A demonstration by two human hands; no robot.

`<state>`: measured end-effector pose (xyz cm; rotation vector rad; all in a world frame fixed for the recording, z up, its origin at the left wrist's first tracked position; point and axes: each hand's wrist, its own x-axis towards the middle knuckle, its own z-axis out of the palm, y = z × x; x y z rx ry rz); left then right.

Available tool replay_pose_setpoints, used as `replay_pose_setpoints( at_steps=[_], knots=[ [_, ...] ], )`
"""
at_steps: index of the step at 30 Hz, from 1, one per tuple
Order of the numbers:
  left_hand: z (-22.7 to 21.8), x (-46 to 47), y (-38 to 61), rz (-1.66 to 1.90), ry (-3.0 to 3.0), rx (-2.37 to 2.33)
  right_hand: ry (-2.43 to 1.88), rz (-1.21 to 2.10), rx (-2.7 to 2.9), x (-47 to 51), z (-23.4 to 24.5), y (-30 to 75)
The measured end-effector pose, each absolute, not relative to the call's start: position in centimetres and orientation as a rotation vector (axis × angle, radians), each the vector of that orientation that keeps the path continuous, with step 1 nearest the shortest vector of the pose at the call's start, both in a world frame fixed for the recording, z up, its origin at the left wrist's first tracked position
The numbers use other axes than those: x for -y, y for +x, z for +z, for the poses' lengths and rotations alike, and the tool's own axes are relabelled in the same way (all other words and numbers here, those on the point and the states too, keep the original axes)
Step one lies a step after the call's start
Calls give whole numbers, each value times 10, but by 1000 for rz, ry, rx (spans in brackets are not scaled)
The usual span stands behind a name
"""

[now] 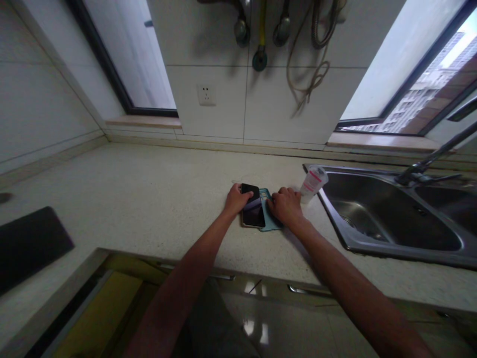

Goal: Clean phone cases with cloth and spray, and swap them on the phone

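A dark smartphone (253,211) lies on the pale countertop (167,199), screen up. My left hand (237,199) grips its upper left side, with the thumb over the edge of the screen. Beside it on the right is a light blue phone case (269,219), its left edge close against or just under the phone. My right hand (286,206) has its fingers closed on the case's right edge. A clear plastic cup (313,182) with pink markings stands tilted-looking just behind my right hand, near the sink.
To the right is a steel double sink (387,214) with a faucet (417,171). A black flat panel (33,243) lies at the far left. Pipes and a looped cord (316,77) hang on the tiled wall above a socket (206,95). Drawer handles line the counter's front.
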<state>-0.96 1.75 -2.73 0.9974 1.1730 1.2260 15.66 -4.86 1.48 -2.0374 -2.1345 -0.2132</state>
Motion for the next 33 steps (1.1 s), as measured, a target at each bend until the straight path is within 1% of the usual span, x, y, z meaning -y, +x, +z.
replay_pose_setpoints(
  at_steps=[4,7,12,17,23,27,33],
  knots=[
    [-26,-16,-11,1223,1005,-1182,-1936,-171,2069,47,18,154],
    [-23,-15,-13,1221,1011,-1172,-1883,-53,1922,45,16,155],
    [-17,-12,-13,1266,994,-1102,-1699,198,1755,44,10,156],
    [-5,-6,-11,1352,1105,-1128,-1574,451,1456,41,7,151],
    [8,0,-11,1475,1189,-1176,-1390,906,1029,42,-2,135],
    [7,-3,-13,1486,1137,-1166,-1149,1171,812,46,-8,122],
    [-4,-6,-10,1479,1343,-1356,-860,1380,685,49,-13,114]
  ],
)
